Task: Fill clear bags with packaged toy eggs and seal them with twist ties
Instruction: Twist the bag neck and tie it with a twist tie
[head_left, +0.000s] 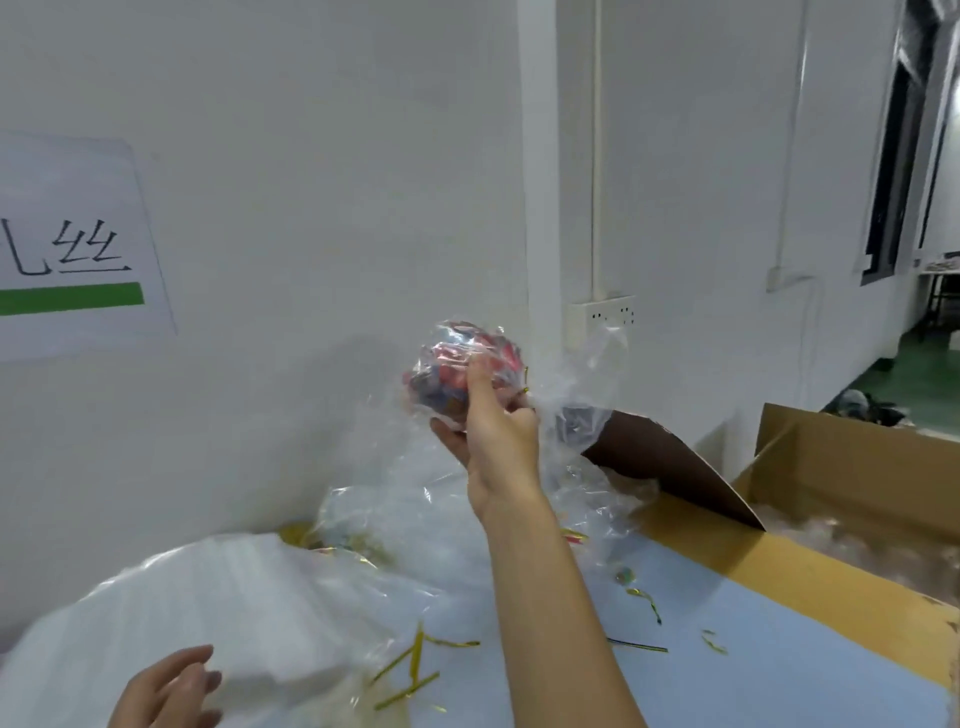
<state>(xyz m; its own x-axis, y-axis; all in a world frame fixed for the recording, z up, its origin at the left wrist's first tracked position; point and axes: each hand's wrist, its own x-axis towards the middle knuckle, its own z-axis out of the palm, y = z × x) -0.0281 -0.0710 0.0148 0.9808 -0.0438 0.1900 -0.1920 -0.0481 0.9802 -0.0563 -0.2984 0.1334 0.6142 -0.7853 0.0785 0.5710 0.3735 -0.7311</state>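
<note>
One filled bag (457, 371) is up in the air just now, gripped by the right hand (493, 426) with the fingers curled under its rounded bottom and the thumb lying up its near side. Red, blue and silver wrappers of the toy eggs show through the crinkled film, and a bit of gold twist tie (523, 387) glints at its right side, so I would judge this one already sealed (though the knot itself is too small to read). The left hand (166, 686) sits low at the near left, fingers loosely spread and holding nothing, resting against a big white plastic sack (208, 613).

As for what remains, loose gold twist ties (410, 670) lie scattered on the pale blue table (727, 649), and more clear plastic (395, 514) is heaped behind the sack, so more bags look to be waiting. An open cardboard box (779, 571) stands to the right with crumpled film showing inside; it seems the likely place for the finished bag, which hangs up and left of the box opening.

Room to move is fair on the right, though a raised box flap (670, 467) stands just beside the arm's path. The white wall (311, 156) closes off the far side close behind the bag.
</note>
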